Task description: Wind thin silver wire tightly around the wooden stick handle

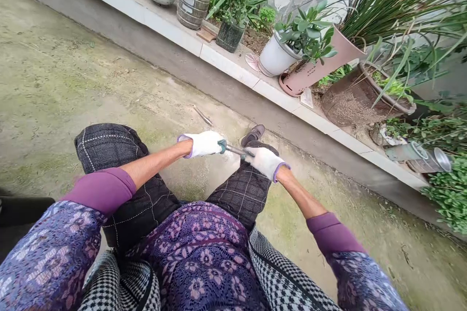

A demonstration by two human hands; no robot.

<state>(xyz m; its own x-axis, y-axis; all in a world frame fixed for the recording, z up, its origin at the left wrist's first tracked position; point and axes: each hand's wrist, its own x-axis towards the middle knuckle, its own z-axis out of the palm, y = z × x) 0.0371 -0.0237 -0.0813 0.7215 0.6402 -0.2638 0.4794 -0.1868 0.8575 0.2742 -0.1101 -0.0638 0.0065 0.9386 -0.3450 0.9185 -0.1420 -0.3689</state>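
Note:
Both of my hands wear white knitted gloves with purple cuffs and green on the palm side. A slim grey rod (235,149) runs between them, held low in front of my knees. My left hand (205,144) is closed around one end of it. Slightly blurred, my right hand (265,161) is closed at the other end, where a dark part shows by the fingers. Whether that dark part belongs to the rod I cannot tell. Pale powder lies on the ground beneath. A short brownish stick (202,115) lies on the concrete just beyond my left hand.
A low tiled ledge (226,68) crosses diagonally ahead, bearing several potted plants, among them a white pot (279,56), a pink tall pot (321,65) and a brown pot (346,95). My shoe (254,134) rests near its base. Something dark (25,211) stands at the far left.

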